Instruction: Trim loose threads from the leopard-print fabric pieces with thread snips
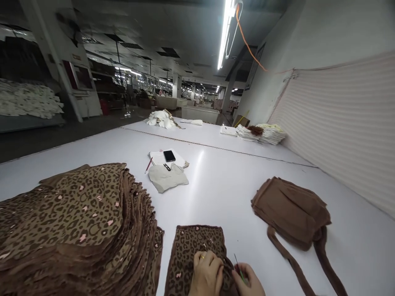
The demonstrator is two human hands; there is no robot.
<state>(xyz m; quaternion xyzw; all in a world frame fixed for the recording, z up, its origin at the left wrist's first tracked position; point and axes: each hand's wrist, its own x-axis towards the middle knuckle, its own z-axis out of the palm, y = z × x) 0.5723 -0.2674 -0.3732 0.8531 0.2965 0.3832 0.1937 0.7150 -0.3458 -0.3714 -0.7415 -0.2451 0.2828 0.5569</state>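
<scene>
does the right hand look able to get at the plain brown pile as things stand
Probably yes: flat white tabletop lies between the right hand and the plain brown pile, though the hand holds a green-handled tool.

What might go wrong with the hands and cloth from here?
The thin green-handled tool in the right hand could prick the nearby left hand, or snag the leopard-print panel under that hand. The leopard-print stack, close beside the panel, might slump onto it.

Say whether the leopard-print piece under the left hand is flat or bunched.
Flat at the far end, where the leopard-print piece looks smooth with straight edges; beneath the left hand, cannot tell.
</scene>
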